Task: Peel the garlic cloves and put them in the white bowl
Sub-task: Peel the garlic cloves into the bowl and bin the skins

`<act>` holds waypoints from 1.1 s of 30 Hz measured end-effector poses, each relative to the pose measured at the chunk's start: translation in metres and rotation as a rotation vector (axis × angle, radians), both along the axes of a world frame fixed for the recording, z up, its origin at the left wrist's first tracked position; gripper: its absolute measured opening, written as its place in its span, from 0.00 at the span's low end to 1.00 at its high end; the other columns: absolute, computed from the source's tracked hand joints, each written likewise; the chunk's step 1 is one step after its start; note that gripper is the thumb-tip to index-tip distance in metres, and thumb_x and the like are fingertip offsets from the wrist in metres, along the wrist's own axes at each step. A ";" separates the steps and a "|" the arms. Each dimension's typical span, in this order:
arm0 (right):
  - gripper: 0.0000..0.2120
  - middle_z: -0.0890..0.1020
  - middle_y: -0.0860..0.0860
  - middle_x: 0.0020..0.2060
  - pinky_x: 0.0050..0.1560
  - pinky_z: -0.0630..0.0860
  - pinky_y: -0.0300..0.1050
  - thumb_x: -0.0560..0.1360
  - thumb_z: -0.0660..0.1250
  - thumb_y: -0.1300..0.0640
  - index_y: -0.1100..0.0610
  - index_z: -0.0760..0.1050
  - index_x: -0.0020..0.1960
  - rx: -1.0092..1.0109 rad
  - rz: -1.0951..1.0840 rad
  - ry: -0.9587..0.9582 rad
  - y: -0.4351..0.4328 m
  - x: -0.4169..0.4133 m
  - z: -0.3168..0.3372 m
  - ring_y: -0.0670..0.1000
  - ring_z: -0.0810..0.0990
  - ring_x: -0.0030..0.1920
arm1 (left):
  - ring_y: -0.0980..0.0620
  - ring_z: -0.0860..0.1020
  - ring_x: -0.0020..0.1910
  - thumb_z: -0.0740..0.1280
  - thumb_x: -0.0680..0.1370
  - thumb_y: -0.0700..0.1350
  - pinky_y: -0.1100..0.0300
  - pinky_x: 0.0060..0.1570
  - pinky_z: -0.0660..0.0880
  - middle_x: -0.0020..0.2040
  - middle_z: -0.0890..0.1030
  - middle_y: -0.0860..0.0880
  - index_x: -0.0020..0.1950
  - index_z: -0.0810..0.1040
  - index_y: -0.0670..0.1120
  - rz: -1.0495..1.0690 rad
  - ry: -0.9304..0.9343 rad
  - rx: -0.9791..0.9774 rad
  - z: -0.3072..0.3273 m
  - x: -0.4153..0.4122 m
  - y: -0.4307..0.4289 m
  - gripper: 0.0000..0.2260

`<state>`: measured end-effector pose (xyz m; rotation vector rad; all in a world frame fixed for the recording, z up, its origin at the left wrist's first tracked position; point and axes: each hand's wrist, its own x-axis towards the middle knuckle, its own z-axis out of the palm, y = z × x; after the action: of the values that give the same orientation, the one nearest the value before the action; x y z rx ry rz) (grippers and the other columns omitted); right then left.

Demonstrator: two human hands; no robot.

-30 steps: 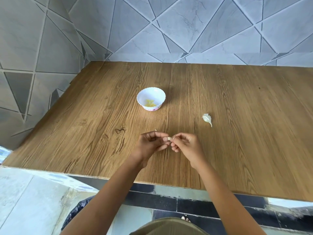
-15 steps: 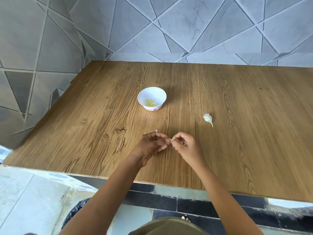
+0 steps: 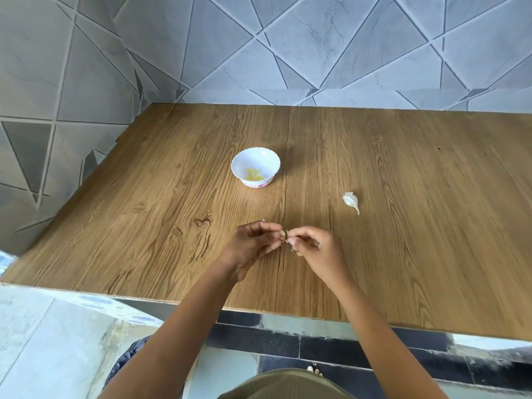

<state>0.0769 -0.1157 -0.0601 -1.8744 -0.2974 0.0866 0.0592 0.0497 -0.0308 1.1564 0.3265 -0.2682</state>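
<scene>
Peeling a garlic clove above the table

Both hands meet over the near part of the wooden table [image 3: 417, 226]. The left hand [image 3: 250, 246] pinches a small garlic clove [image 3: 282, 234] at its fingertips, and the right hand [image 3: 314, 249] pinches the clove's other end, fingers curled. Farther back stands the white bowl [image 3: 272, 162], with yellowish peeled cloves [image 3: 254, 174] in its bottom. A piece of unpeeled garlic [image 3: 350, 200] lies on the table to the right, well apart from the bowl.
</scene>
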 end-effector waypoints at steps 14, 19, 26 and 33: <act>0.04 0.83 0.52 0.31 0.32 0.76 0.35 0.74 0.68 0.66 0.61 0.80 0.41 0.334 -0.089 0.477 0.004 -0.007 0.024 0.45 0.80 0.30 | 0.59 0.81 0.38 0.72 0.71 0.34 0.66 0.41 0.77 0.38 0.83 0.51 0.42 0.82 0.45 -0.089 -0.384 0.695 0.003 -0.005 -0.005 0.06; 0.03 0.84 0.52 0.33 0.34 0.77 0.35 0.74 0.69 0.66 0.61 0.80 0.42 0.301 -0.036 0.510 -0.002 -0.004 0.028 0.45 0.81 0.32 | 0.55 0.82 0.40 0.74 0.71 0.35 0.61 0.45 0.79 0.39 0.83 0.51 0.41 0.82 0.47 -0.106 -0.472 0.820 0.001 -0.002 -0.003 0.07; 0.03 0.84 0.54 0.34 0.33 0.77 0.35 0.74 0.69 0.65 0.62 0.81 0.43 0.302 -0.007 0.578 -0.006 -0.004 0.029 0.46 0.81 0.32 | 0.65 0.80 0.37 0.73 0.70 0.34 0.73 0.40 0.73 0.36 0.81 0.57 0.42 0.83 0.41 -0.146 -0.564 0.916 0.003 -0.003 -0.003 0.03; 0.04 0.83 0.53 0.32 0.32 0.77 0.34 0.73 0.69 0.66 0.62 0.80 0.40 0.261 -0.008 0.587 -0.006 -0.003 0.032 0.45 0.80 0.30 | 0.62 0.80 0.38 0.74 0.71 0.35 0.72 0.41 0.73 0.37 0.83 0.53 0.42 0.83 0.41 -0.164 -0.594 0.954 0.001 -0.003 -0.003 0.03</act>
<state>0.0739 -0.1216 -0.0283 -1.5116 0.1013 0.5547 0.0565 0.0468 -0.0299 2.1342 -0.2098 0.1277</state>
